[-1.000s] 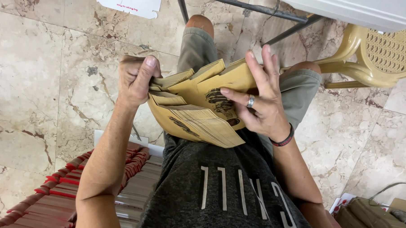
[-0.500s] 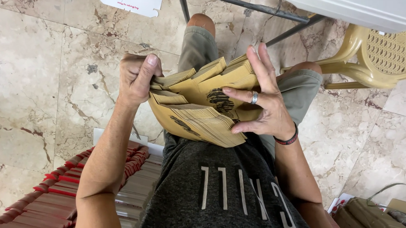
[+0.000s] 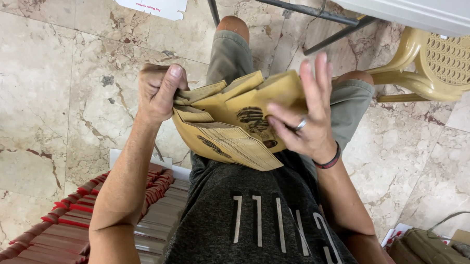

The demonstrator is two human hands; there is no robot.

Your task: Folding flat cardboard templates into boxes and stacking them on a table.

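Brown paper bags (image 3: 230, 132), flattened and gathered into a thick sheaf, sit fanned above the lap of a seated person in a dark grey shirt (image 3: 259, 219) and olive shorts (image 3: 232, 54), seen from overhead against a marble floor (image 3: 51, 86).

At far left and near the viewer, rows of red-edged flat packs (image 3: 56, 232) stand on edge in a tight stack beside the person's leg, with a white sheet (image 3: 124, 156) showing behind them.

The left hand (image 3: 158, 90) is closed in a firm pinch, thumb on top, clamping the folded ends of the sheaf at its left edge. From there the bags spread rightward, some corners lifted apart and the lower ones lying flat with dark printing visible.

The right hand (image 3: 302, 119), wearing a ring and a dark wristband (image 3: 329, 160), is spread and blurred, its fingers extended and resting against the front of the uppermost bags rather than gripping them.

Judging from the fan, a few bags at the top appear separated while the bulk of the sheaf lies unparted below, suggesting the sorting is at an early stage.

At far right stand a tan plastic chair (image 3: 441, 62) and a white table (image 3: 413, 6).
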